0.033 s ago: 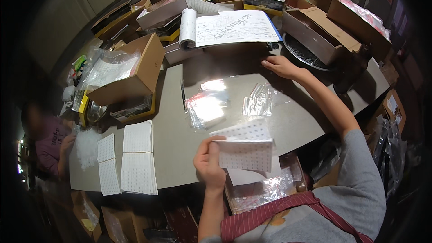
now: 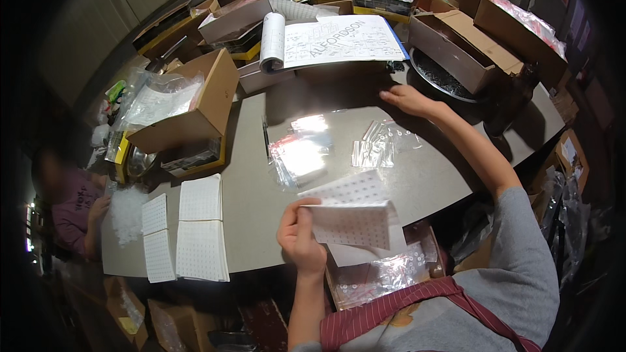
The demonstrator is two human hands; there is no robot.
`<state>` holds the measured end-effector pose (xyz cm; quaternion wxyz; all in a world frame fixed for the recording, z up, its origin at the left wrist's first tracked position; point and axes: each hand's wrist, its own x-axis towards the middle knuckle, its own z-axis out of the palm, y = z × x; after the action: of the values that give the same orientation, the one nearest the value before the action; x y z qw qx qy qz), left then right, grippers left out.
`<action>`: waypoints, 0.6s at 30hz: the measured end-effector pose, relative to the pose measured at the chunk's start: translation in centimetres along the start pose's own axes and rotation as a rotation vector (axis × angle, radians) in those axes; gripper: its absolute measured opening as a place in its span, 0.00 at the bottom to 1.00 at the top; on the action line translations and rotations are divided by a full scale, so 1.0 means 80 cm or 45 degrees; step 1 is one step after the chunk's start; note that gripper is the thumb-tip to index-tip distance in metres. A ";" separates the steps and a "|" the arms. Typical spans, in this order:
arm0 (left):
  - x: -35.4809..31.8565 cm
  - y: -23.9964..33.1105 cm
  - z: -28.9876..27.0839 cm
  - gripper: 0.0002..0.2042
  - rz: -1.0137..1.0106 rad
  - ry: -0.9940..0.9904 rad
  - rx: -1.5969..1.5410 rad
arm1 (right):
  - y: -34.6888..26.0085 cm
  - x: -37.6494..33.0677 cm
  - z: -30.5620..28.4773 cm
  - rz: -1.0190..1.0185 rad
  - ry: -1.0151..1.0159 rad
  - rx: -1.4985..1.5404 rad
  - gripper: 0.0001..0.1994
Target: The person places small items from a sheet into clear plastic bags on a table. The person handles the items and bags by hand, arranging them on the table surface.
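Note:
My left hand (image 2: 301,238) pinches folded paper sheets (image 2: 355,225), printed with rows of small marks, by their left edge above the table's near edge. My right hand (image 2: 412,100) reaches to the far side, close to a black bowl (image 2: 447,81) of small dark pieces. Its fingers are drawn together, and anything in them is too small or shaded to make out. Between the hands lie a pile of clear zip bags (image 2: 297,160) and a smaller group of bags (image 2: 373,153) holding small ring-like pieces. Some loose rings rest beside that group.
Two banded stacks of printed sheets (image 2: 201,248) lie at left, near a heap of translucent pieces (image 2: 127,212). A clipboard with papers (image 2: 345,39) leans at the back among cardboard boxes (image 2: 450,52). An open box of bagged rings (image 2: 385,280) sits before me. Another person (image 2: 75,208) is at far left.
My left hand has shifted slightly left, and the held sheets have tilted, their right side dipping. My right hand has barely moved.

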<state>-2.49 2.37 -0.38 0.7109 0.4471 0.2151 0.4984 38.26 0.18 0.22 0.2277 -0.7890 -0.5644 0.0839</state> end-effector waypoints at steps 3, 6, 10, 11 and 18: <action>0.005 0.006 -0.024 0.07 -0.025 0.128 -0.256 | -0.017 -0.022 0.017 -0.095 -0.194 0.099 0.29; 0.003 0.002 -0.039 0.12 0.004 0.005 -0.705 | -0.059 -0.065 0.027 -0.510 -0.223 0.184 0.28; 0.004 -0.002 -0.038 0.13 0.063 -0.239 -0.770 | -0.111 -0.135 0.026 -0.800 -0.442 0.379 0.25; 0.006 -0.007 -0.043 0.14 0.063 -0.257 -0.823 | -0.121 -0.152 0.027 -0.860 -0.496 0.424 0.25; 0.018 -0.027 -0.067 0.17 0.072 -0.324 -0.862 | -0.167 -0.246 0.048 -1.036 -0.727 0.932 0.18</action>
<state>-4.83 5.73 -4.75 0.8257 0.2506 -0.0650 0.5013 18.54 -13.62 0.44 0.3373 -0.3277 -0.7934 0.3864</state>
